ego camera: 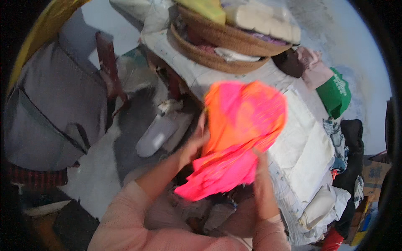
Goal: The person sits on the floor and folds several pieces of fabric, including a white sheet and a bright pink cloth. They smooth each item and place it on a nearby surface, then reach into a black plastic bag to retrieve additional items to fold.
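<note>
A bright orange and pink cloth [241, 119] is bunched up in front of my chest, its lower folds hanging loose and blurred. My left hand [196, 141] grips its left edge, the fingers partly hidden behind the fabric. On the opposite side my right hand [261, 161] holds the cloth near its lower right edge, with most of the fingers covered. White sheets of cloth or paper [301, 147] lie on the covered table just right of the bundle.
Two stacked woven baskets [220, 61] with textiles stand at the table's far end. A green bag [336, 92] with writing and a crumpled white bag [326, 204] lie along the right. A grey-covered chair [59, 109] stands left, and slippers [157, 135] lie on the floor.
</note>
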The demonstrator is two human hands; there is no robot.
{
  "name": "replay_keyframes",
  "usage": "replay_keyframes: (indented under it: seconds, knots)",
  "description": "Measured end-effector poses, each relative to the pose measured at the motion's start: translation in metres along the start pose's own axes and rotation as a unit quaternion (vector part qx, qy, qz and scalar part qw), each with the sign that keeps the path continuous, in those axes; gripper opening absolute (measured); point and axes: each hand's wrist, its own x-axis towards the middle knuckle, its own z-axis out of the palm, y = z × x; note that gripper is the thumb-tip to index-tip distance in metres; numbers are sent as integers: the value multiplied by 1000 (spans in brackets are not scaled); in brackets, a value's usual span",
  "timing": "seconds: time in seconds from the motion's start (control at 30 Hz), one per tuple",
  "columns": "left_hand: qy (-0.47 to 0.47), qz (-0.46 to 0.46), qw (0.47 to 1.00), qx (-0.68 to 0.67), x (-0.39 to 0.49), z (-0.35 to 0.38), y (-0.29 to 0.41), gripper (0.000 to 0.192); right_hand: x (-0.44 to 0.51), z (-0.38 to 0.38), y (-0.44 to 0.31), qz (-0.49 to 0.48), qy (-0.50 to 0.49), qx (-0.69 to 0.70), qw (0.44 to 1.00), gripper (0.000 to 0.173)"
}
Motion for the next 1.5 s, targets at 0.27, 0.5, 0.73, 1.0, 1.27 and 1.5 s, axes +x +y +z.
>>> replay_keyframes:
  seconds: [0.27, 0.5, 0.73, 1.0, 1.27, 1.5]
  knots:
    - [213, -131, 951, -181, 17, -26, 22, 48, 181, -9, -109, -171, -111, 22, 979, 43]
    - [226, -146, 955, -128, 13, -36, 21, 45, 166, 22, -23, -523, 173, -502, 667, 48]
    - [137, -170, 972, 85, 9, -29, 9, 41, -22, 2, 228, 97, -158, -386, 904, 18]
    - [-60, -107, 660, 741, -14, -33, -45, 90, 45, -28, 147, 88, -33, -148, 984, 77]
    - [-68, -351, 537, 764, -53, -100, -153, 50, 35, -68, 171, 144, -114, -183, 966, 69]
    - [166, -140, 772, 598, -22, -110, -128, 29, 0, -126, 240, 150, -142, -371, 905, 47]
